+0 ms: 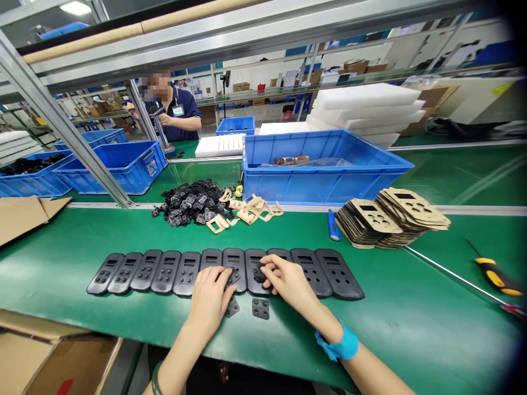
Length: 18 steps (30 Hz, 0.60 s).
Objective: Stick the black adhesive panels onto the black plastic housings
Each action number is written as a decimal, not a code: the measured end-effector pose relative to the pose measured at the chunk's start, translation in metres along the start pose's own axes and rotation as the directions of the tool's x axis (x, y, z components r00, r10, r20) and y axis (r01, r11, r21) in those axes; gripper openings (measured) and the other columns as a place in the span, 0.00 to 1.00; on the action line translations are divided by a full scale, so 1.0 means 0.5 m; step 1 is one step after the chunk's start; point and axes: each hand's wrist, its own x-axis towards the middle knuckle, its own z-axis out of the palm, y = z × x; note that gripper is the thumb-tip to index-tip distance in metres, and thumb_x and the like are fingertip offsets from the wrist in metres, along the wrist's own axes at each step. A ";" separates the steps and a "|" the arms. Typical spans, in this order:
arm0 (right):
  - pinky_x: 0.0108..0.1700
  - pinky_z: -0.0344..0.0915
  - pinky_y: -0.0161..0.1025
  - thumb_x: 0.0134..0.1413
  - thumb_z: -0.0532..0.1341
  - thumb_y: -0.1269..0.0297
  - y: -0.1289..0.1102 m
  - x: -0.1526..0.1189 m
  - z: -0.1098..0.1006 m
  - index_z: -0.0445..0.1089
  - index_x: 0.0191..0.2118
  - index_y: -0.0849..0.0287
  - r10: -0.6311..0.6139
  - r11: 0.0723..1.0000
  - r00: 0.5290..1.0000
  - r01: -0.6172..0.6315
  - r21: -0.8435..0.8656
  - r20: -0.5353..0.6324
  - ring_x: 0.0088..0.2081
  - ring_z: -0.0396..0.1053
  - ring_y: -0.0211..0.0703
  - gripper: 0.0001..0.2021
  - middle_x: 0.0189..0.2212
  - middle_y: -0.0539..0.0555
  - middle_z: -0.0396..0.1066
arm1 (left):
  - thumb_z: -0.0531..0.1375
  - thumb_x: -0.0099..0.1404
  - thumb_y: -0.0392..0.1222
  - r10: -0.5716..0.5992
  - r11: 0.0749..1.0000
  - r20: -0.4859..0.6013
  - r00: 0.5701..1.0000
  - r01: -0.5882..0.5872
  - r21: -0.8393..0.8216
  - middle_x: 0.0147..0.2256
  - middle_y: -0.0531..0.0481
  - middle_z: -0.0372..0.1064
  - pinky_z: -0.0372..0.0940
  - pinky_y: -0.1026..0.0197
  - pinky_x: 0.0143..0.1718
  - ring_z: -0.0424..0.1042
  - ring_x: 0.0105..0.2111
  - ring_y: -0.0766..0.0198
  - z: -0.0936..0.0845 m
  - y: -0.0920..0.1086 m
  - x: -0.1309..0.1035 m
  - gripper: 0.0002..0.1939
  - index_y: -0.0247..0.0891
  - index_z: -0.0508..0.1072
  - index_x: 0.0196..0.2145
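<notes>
A row of black plastic housings [144,271] with display slots lies across the green table; several at the left have raised buttons, and those at the right show open round holes. My left hand [209,293] is over the middle of the row, thumb and fingers closed at a black rubber keypad [234,276]. On the adjoining housing, my right hand [288,278] pinches another dark keypad [258,274], partly covered by the fingers. One loose four-button keypad [261,308] lies in front of the row. A second loose pad [233,308] lies under my left thumb, partly hidden.
Behind the row is a heap of black keypads [191,202] beside beige cut-out scraps [251,209]. A blue cutter [333,226], stacked beige sheets [370,215] and a screwdriver [496,275] lie right. A large blue crate [313,184] stands behind; a co-worker [181,112] is across the bench.
</notes>
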 end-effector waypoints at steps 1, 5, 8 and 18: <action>0.27 0.70 0.37 0.59 0.51 0.63 0.004 0.001 -0.001 0.67 0.40 0.61 -0.009 0.999 1.000 0.008 -0.038 -0.011 0.23 0.72 0.41 0.11 0.26 0.52 0.71 | 0.58 0.65 0.38 0.020 1.000 0.003 1.000 -0.020 -0.004 0.43 0.42 0.71 0.65 0.45 0.44 0.68 0.43 0.50 0.004 -0.003 0.008 0.14 0.35 0.70 0.48; 0.41 0.69 0.47 0.57 0.55 0.65 0.008 -0.009 -0.015 0.72 0.41 0.61 -0.072 0.981 0.997 0.066 -0.182 -0.027 0.37 0.72 0.51 0.11 0.37 0.59 0.72 | 0.57 0.65 0.36 0.077 0.995 0.027 0.997 -0.075 -0.058 0.45 0.45 0.73 0.65 0.46 0.48 0.69 0.45 0.53 0.016 -0.020 0.026 0.12 0.39 0.72 0.47; 0.45 0.68 0.44 0.56 0.58 0.68 0.007 -0.018 -0.022 0.71 0.47 0.59 -0.155 0.953 0.987 0.163 -0.255 0.051 0.42 0.71 0.49 0.13 0.43 0.57 0.71 | 0.56 0.66 0.35 0.103 0.990 0.035 0.994 -0.099 -0.102 0.47 0.45 0.72 0.65 0.46 0.50 0.69 0.47 0.55 0.018 -0.031 0.031 0.13 0.40 0.72 0.48; 0.42 0.71 0.45 0.57 0.59 0.69 -0.002 -0.021 0.005 0.69 0.49 0.61 -0.201 0.887 0.976 0.216 -0.409 0.081 0.42 0.70 0.50 0.13 0.43 0.58 0.68 | 0.57 0.64 0.33 0.099 0.974 0.049 0.994 -0.087 -0.207 0.47 0.47 0.73 0.66 0.52 0.50 0.69 0.47 0.58 0.008 -0.033 0.042 0.17 0.40 0.70 0.50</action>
